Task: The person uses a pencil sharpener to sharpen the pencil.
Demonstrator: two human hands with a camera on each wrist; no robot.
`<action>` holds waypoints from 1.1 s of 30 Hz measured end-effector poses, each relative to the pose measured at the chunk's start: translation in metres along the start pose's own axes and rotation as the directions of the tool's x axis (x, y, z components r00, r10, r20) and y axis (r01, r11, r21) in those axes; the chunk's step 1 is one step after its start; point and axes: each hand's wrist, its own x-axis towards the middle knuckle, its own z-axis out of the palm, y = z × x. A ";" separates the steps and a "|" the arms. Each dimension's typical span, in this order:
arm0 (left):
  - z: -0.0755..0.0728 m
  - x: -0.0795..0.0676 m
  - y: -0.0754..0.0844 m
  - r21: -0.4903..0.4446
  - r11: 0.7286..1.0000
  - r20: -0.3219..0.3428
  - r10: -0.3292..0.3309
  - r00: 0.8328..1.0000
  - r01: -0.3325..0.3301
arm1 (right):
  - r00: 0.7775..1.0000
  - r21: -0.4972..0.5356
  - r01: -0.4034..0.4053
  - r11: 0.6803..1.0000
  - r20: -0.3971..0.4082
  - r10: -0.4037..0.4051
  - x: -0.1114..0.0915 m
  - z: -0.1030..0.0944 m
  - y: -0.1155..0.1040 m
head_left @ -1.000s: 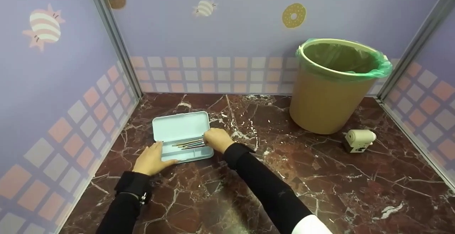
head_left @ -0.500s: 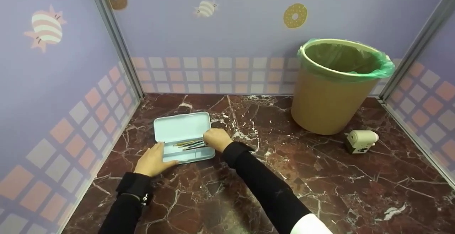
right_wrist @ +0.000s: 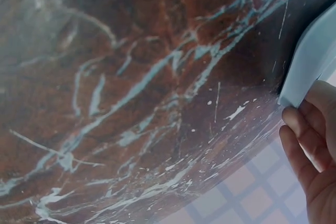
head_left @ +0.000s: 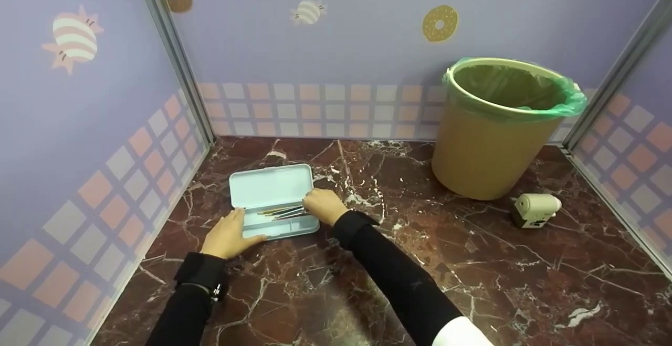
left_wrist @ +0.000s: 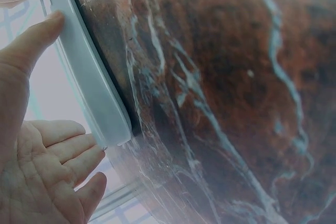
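A light-blue pencil case (head_left: 271, 187) lies with its lid laid back, toward the left of the tabletop. Several pencils (head_left: 283, 212) lie lengthwise in its tray, their right ends hidden by my right hand (head_left: 324, 205). That hand's fingers are curled over those ends at the tray's right side; the exact grip is hidden from above. At the case's left end rests my left hand (head_left: 226, 234), thumb along the front wall and fingers against the end. In the left wrist view, the thumb (left_wrist: 44, 32) presses the case's side (left_wrist: 92, 77), with the other fingers loosely extended.
A tan waste bin (head_left: 480, 146) with a green liner stands at the back right. In front of it sits a small cream device (head_left: 536, 209), like a pencil sharpener. The dark red marble tabletop (head_left: 409, 272) is bounded by patterned walls (head_left: 336, 46).
Both hands keep their places at the two ends of the pencil case, and the pencils stay in the tray. The head view has shifted slightly.
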 end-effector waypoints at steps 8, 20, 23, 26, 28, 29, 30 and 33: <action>0.002 0.000 0.001 -0.008 1.000 0.001 -0.002 1.000 0.002 | 1.000 -0.011 -0.009 1.000 0.002 0.009 -0.003 -0.004 0.001; 0.002 -0.002 0.000 0.005 1.000 0.002 -0.005 1.000 0.005 | 1.000 0.130 -0.009 0.991 -0.026 0.012 -0.014 -0.018 0.014; 0.002 -0.002 0.001 0.003 1.000 0.001 -0.007 1.000 0.007 | 1.000 0.211 -0.023 0.977 -0.008 0.025 -0.022 -0.022 0.022; 0.002 -0.001 0.001 0.000 1.000 -0.003 -0.004 1.000 0.004 | 0.998 0.269 -0.062 0.961 0.008 0.062 -0.033 -0.025 0.031; 0.002 -0.001 0.001 0.001 1.000 -0.006 0.002 1.000 -0.002 | 0.996 0.301 -0.093 0.949 0.019 0.091 -0.040 -0.027 0.037; 0.002 -0.001 0.001 -0.002 1.000 -0.006 0.002 1.000 -0.002 | 0.994 0.319 -0.108 0.942 0.020 0.108 -0.045 -0.027 0.040; 0.002 0.000 0.000 -0.002 1.000 -0.005 0.003 1.000 -0.003 | 0.993 0.335 -0.119 0.935 0.017 0.120 -0.049 -0.027 0.043; 0.002 0.000 0.001 0.006 1.000 -0.007 0.011 1.000 -0.011 | 0.989 0.386 -0.143 0.911 0.010 0.151 -0.064 -0.027 0.052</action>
